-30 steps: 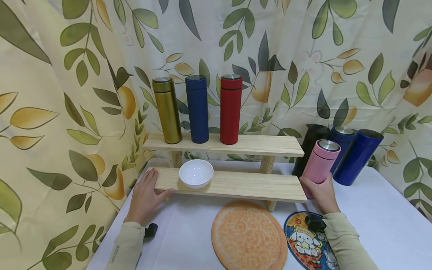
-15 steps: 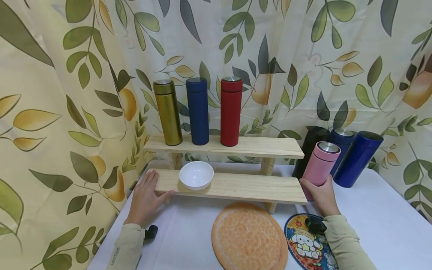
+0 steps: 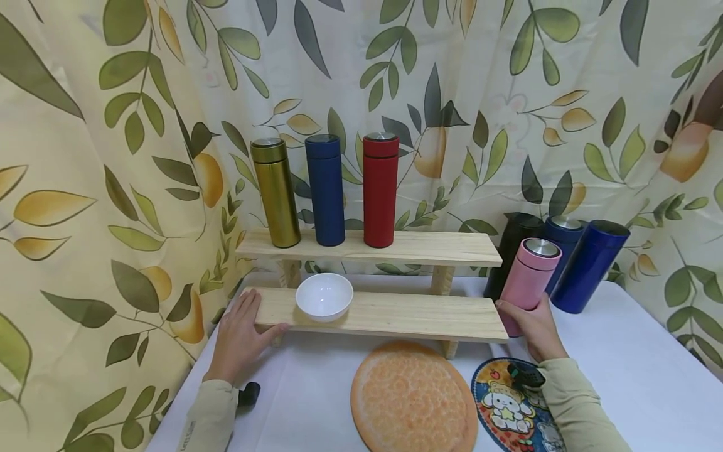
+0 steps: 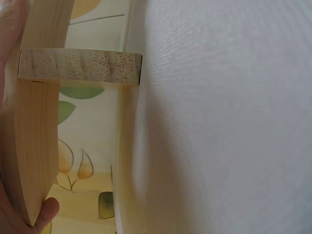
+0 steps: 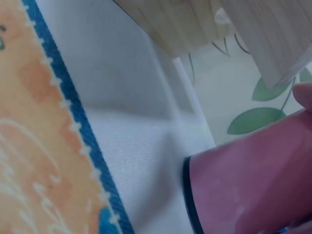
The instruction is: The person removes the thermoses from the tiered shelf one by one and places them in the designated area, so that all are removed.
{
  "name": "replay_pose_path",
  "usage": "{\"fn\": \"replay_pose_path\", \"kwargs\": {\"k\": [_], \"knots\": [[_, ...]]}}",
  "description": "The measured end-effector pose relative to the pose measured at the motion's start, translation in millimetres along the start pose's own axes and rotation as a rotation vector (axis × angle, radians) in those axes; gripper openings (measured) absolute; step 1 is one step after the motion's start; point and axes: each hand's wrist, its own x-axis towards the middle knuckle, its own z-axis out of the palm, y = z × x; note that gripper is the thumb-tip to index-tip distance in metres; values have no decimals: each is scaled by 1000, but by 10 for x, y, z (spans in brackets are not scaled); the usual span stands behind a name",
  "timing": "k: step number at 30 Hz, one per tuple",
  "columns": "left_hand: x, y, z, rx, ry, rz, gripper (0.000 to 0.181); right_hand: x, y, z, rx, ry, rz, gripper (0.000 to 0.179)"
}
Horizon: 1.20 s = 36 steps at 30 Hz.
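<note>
A two-tier wooden shelf [image 3: 407, 312] stands at the back of the table. My left hand [image 3: 236, 342] grips the left end of its lower board, thumb along the front edge; the left wrist view shows a fingertip [image 4: 48, 210] hooked past the board's [image 4: 36, 146] edge. At the shelf's right end, my right hand [image 3: 533, 326] holds a pink thermos [image 3: 530, 276] with a silver-topped lid around its lower part. In the right wrist view the dark-rimmed base of the pink thermos [image 5: 243, 180] shows close over the white cloth, beside the shelf's end.
Gold [image 3: 277, 198], blue [image 3: 326, 194] and red [image 3: 381, 194] thermoses stand on the upper board. A white bowl [image 3: 324, 298] sits on the lower one. Black [image 3: 511, 251] and blue [image 3: 590, 267] bottles stand behind the pink thermos. A round orange mat [image 3: 415, 398] and a cartoon mat [image 3: 508, 402] lie in front.
The head view has shifted a little, so everything sits slightly lower and more to the left. Both hands keep their grips, and the thermos and shelf show no clear movement.
</note>
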Motion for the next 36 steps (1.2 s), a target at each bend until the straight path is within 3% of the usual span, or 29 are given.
{"fn": "replay_pose_path", "kwargs": {"k": [6,9,11,17,21,25,29,36], "knots": [[7,-3,5,-6,-5,-4,115,20,-30,-40,-11,-53,-49,52],[5,0,9,-9,-12,-7,115,20,-40,-58,-50,-60,-32,52],[0,-5,12,-4,-17,-10,115,12,-51,-61,-73,-58,0,58],[-11,-22,5,-1,-3,-5,114,-80,-158,-56,-120,-19,73,100],[-13,-15,-9,-3,2,-1,113,-166,-290,-42,-135,62,41,103],[-23,-8,-18,-10,-3,-8,113,-225,-417,-4,-85,179,-40,92],[-21,-14,-13,-9,-4,-8,112,-264,-532,46,-20,296,-180,84],[2,-9,-9,-8,-13,-10,114,-336,-796,121,-19,418,-450,94]]}}
